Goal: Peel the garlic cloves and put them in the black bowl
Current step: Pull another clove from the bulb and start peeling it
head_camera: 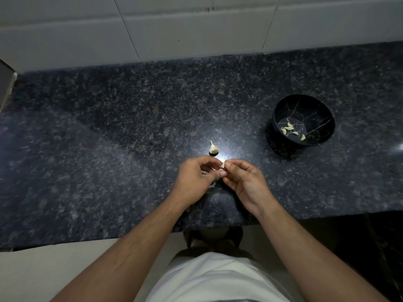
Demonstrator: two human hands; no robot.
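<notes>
Both hands meet mid-counter: left hand (197, 174) and right hand (242, 178) pinch one small pale garlic clove (222, 165). I judge the right nearer the black veined bowl (314, 110), two o'clock.

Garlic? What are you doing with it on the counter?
A person is peeling a garlic clove, pinching it between the left hand and right hand above the dark counter. Several peeled cloves already lie in the black bowl. The garlic stem and root sit just beyond the hands.
</notes>
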